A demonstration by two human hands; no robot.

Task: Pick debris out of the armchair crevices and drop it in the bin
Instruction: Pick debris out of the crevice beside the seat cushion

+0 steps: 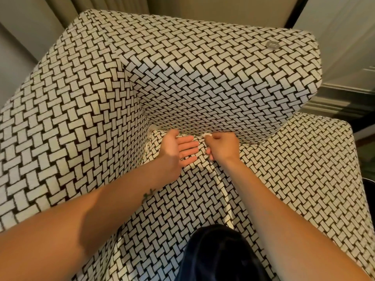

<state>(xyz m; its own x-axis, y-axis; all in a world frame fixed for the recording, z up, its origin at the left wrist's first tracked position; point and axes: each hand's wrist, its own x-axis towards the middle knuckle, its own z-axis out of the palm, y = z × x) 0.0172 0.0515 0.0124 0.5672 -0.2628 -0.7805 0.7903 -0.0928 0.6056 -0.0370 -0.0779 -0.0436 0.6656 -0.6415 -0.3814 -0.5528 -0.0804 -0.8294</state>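
The armchair (203, 67) is covered in black-and-white basket-weave fabric, and I look down at its seat (182, 199) and backrest. My right hand (222, 146) is at the crevice between seat and backrest, fingers curled, pinching a small white scrap of debris (207, 135) at the crevice line. My left hand (176, 148) lies open just left of it, palm turned up, fingers straight over the seat cushion. Another pale bit (152, 128) shows at the back left corner of the crevice. The bin is not in view.
The left armrest (60, 128) and right armrest (314, 169) flank the seat. A round metal badge (272, 45) sits on the backrest top. Dark clothing (219, 254) is at the bottom. Curtains and wall trim stand behind the chair; a dark object edge (369, 185) is at far right.
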